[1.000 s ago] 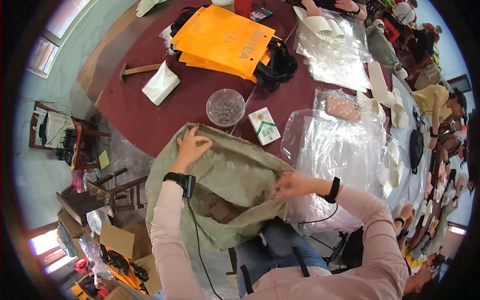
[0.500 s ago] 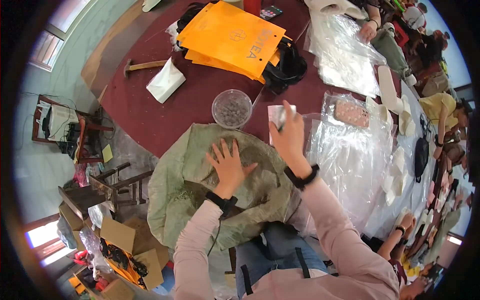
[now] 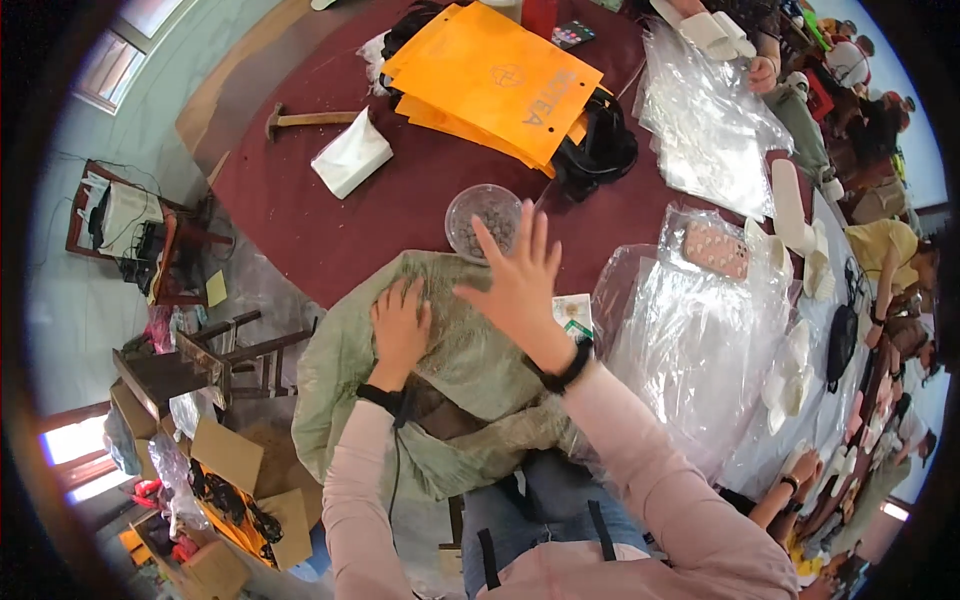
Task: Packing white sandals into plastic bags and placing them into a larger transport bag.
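We seem to be flattening the green woven sack (image 3: 450,370) at frame centre, left hand (image 3: 400,325) pressed flat on it, right hand (image 3: 515,280) spread, empty, lifted above; smoothing likely calls for lowering it.

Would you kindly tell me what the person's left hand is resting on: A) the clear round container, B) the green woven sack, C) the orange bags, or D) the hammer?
B: the left hand lies flat on the green woven sack, while the right hand is raised, fingers spread.
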A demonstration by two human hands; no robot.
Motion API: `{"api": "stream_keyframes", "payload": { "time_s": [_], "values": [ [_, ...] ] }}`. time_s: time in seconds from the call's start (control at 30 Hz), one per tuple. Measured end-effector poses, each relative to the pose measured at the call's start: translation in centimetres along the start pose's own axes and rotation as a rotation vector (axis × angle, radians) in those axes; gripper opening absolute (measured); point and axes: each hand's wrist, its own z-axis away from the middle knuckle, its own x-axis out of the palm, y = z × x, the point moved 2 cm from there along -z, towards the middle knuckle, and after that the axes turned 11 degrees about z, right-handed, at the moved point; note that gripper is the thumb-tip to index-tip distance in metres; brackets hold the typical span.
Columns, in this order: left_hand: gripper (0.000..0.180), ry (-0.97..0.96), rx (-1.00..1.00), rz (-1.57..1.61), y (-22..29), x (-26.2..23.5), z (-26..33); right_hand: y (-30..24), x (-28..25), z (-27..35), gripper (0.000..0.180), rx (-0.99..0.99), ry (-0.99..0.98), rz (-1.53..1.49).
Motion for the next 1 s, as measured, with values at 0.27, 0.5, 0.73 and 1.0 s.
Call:
{"api": "stream_keyframes", "payload": {
  "time_s": [0.27, 0.5, 0.73, 1.0],
  "values": [
    [0.038, 0.109, -0.161, -0.023, -3.7, -1.9, -1.0, 1.6, 4.7, -4.2, 0.076, -0.083, 0.156, -0.08],
    [0.035, 0.099, -0.087, 0.266, -7.1, -2.3, -5.6, -4.3, 6.0, -1.2, 0.084, -0.221, 0.025, -0.076],
    [0.045, -0.041, 0.167, 0.26, -1.2, -2.9, 9.3, -4.6, 1.8, 3.0, 0.075, -0.374, 0.047, -0.153],
    [0.064, -0.894, -0.269, -0.117, -7.5, -0.2, 24.0, -11.7, 8.6, 26.3, 0.072, -0.593, -0.69, 0.182]
  ]
}}
